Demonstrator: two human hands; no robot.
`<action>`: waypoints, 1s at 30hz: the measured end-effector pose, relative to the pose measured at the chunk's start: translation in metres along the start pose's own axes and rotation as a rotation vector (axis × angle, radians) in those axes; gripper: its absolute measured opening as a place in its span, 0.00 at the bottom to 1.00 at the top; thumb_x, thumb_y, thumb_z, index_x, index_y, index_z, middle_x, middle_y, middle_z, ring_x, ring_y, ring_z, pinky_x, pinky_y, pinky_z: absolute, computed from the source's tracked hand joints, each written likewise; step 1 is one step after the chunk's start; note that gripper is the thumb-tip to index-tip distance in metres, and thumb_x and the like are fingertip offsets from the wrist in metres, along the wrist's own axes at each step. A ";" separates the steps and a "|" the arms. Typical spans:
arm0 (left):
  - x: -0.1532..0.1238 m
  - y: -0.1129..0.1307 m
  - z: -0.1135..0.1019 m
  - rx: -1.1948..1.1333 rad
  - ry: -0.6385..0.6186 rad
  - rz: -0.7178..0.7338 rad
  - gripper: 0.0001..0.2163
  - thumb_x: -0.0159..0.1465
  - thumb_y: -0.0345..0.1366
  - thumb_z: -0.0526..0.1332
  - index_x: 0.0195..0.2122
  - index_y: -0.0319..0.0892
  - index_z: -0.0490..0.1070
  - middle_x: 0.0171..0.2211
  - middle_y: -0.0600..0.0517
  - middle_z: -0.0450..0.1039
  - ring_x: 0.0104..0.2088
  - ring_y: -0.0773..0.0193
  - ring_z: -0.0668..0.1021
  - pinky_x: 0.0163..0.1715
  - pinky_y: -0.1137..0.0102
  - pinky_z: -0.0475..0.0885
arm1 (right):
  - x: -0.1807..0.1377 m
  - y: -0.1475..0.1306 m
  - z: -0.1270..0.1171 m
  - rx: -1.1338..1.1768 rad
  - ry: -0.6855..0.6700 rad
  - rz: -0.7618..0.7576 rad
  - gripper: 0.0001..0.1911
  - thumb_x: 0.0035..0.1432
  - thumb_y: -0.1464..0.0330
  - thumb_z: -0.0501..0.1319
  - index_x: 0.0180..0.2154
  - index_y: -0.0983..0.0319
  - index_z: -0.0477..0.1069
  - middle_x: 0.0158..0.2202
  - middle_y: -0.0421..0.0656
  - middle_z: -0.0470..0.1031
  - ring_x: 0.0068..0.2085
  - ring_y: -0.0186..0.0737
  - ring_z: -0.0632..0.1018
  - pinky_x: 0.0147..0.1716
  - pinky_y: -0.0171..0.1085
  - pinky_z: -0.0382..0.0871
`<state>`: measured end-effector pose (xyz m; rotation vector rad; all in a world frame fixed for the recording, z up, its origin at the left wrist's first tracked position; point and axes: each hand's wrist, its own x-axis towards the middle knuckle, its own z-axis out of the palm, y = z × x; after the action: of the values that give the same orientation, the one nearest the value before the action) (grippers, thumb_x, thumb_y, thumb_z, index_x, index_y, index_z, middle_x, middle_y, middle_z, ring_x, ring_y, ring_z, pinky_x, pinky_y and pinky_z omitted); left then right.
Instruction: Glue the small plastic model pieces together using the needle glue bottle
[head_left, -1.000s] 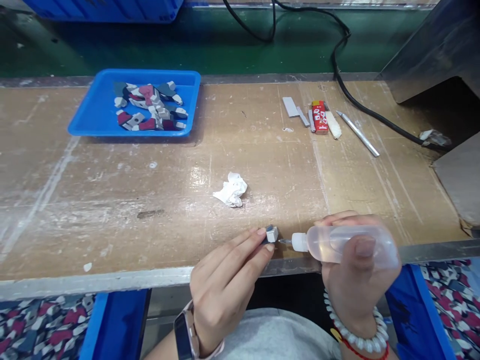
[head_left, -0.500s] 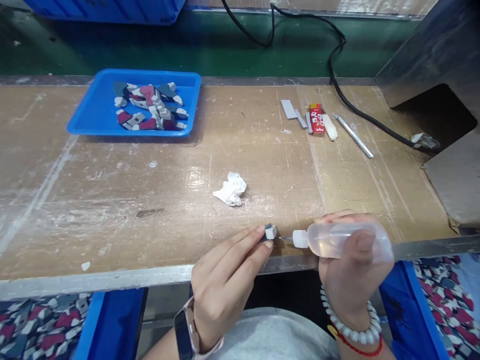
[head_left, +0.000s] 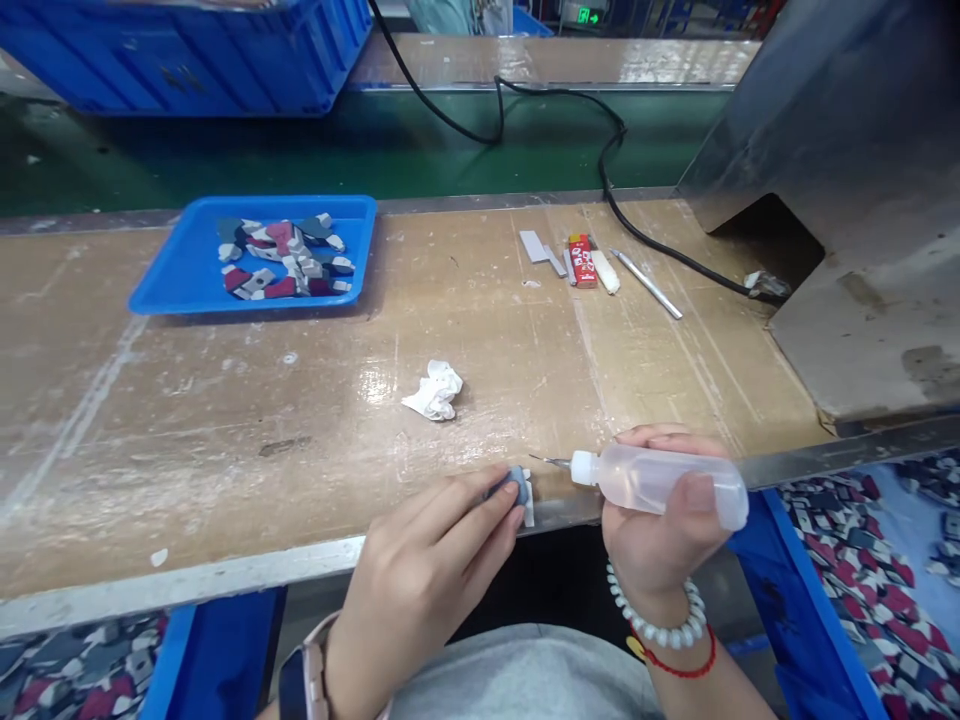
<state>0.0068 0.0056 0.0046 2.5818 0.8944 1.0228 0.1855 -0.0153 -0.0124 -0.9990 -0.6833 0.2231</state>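
Note:
My left hand [head_left: 442, 555] pinches a small grey-and-white piece [head_left: 517, 487] at the front edge of the bench; my fingers cover part of it. Wrapped in my right hand [head_left: 660, 530] is a clear squeeze bottle [head_left: 667, 485] with a white cap and a thin metal needle tip [head_left: 551, 461]. The bottle lies nearly level, its needle pointing left, just above and right of the piece and apart from it. A crumpled white tissue [head_left: 436, 391] rests on the bench beyond my left hand.
A blue tray [head_left: 172, 285] of grey, white and maroon pieces stands at the back left. A red box [head_left: 582, 262], a metal pen-shaped tool [head_left: 646, 285] and a black cable [head_left: 675, 255] lie back right, near a metal housing [head_left: 862, 350]. Blue bins [head_left: 795, 590] of pieces flank me below.
The piece in my left hand has turned, now showing its grey side. The needle tip has shifted from beside the piece to slightly above it. The camera view has tilted up.

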 end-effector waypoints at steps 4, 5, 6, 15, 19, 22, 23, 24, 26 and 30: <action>0.009 -0.001 -0.010 0.150 -0.127 0.119 0.05 0.70 0.31 0.61 0.41 0.38 0.76 0.44 0.47 0.82 0.37 0.58 0.85 0.35 0.64 0.83 | -0.003 -0.002 -0.005 0.003 -0.024 0.016 0.11 0.57 0.58 0.68 0.33 0.59 0.74 0.26 0.42 0.73 0.29 0.44 0.75 0.27 0.44 0.68; 0.013 0.000 -0.011 0.184 -0.147 0.148 0.06 0.70 0.31 0.60 0.40 0.37 0.76 0.42 0.47 0.83 0.36 0.57 0.85 0.33 0.63 0.83 | -0.003 -0.002 -0.006 0.004 -0.027 0.021 0.11 0.57 0.58 0.68 0.33 0.59 0.74 0.26 0.42 0.73 0.29 0.44 0.75 0.28 0.44 0.68; 0.015 0.001 -0.012 0.211 -0.158 0.171 0.06 0.70 0.32 0.60 0.39 0.37 0.76 0.41 0.47 0.83 0.35 0.57 0.85 0.31 0.62 0.83 | -0.003 -0.002 -0.007 0.003 -0.029 0.027 0.11 0.57 0.59 0.68 0.32 0.59 0.74 0.27 0.42 0.73 0.28 0.44 0.74 0.28 0.44 0.68; 0.014 0.005 -0.004 0.279 -0.047 0.300 0.02 0.65 0.24 0.65 0.38 0.30 0.75 0.37 0.42 0.83 0.28 0.59 0.83 0.25 0.65 0.81 | 0.000 -0.005 -0.006 -0.007 -0.037 0.054 0.08 0.57 0.62 0.66 0.30 0.59 0.73 0.25 0.41 0.71 0.27 0.43 0.74 0.24 0.42 0.67; 0.007 0.002 0.001 0.227 -0.016 0.262 0.03 0.63 0.24 0.67 0.38 0.32 0.75 0.37 0.44 0.83 0.32 0.60 0.83 0.34 0.65 0.83 | -0.001 -0.004 -0.005 -0.022 -0.052 0.036 0.09 0.57 0.63 0.65 0.27 0.58 0.71 0.23 0.40 0.71 0.24 0.41 0.73 0.21 0.41 0.65; 0.005 0.001 0.003 0.193 -0.010 0.234 0.04 0.63 0.23 0.68 0.38 0.33 0.75 0.37 0.44 0.83 0.34 0.61 0.83 0.36 0.66 0.82 | -0.002 -0.003 -0.006 -0.053 -0.072 0.018 0.09 0.57 0.64 0.65 0.27 0.59 0.70 0.21 0.40 0.71 0.23 0.40 0.73 0.21 0.40 0.65; 0.005 0.000 0.003 0.183 -0.007 0.225 0.05 0.62 0.22 0.68 0.38 0.34 0.75 0.37 0.44 0.82 0.34 0.61 0.83 0.37 0.67 0.82 | -0.001 -0.003 -0.006 -0.062 -0.079 0.014 0.09 0.57 0.64 0.65 0.26 0.58 0.70 0.21 0.39 0.71 0.23 0.40 0.73 0.21 0.40 0.65; 0.005 0.000 0.003 0.173 -0.004 0.217 0.05 0.62 0.21 0.68 0.37 0.34 0.74 0.37 0.44 0.82 0.34 0.61 0.83 0.37 0.68 0.81 | -0.001 -0.002 -0.006 -0.070 -0.086 0.011 0.09 0.57 0.64 0.65 0.26 0.58 0.70 0.21 0.39 0.71 0.23 0.40 0.73 0.21 0.40 0.65; 0.005 0.000 0.004 0.154 -0.003 0.205 0.05 0.62 0.20 0.68 0.36 0.34 0.74 0.36 0.44 0.82 0.35 0.61 0.84 0.38 0.68 0.81 | -0.001 -0.002 -0.006 -0.083 -0.102 0.011 0.09 0.56 0.64 0.65 0.26 0.58 0.69 0.21 0.39 0.71 0.23 0.40 0.73 0.21 0.40 0.66; 0.004 0.001 0.005 0.143 0.007 0.175 0.06 0.61 0.19 0.68 0.35 0.34 0.74 0.38 0.43 0.82 0.35 0.60 0.83 0.36 0.67 0.79 | 0.000 -0.005 -0.005 -0.098 -0.145 0.017 0.08 0.54 0.67 0.67 0.27 0.58 0.70 0.22 0.38 0.73 0.24 0.38 0.74 0.22 0.39 0.68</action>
<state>0.0127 0.0075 0.0029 2.8197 0.7814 1.0477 0.1875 -0.0212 -0.0103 -1.0901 -0.8238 0.2813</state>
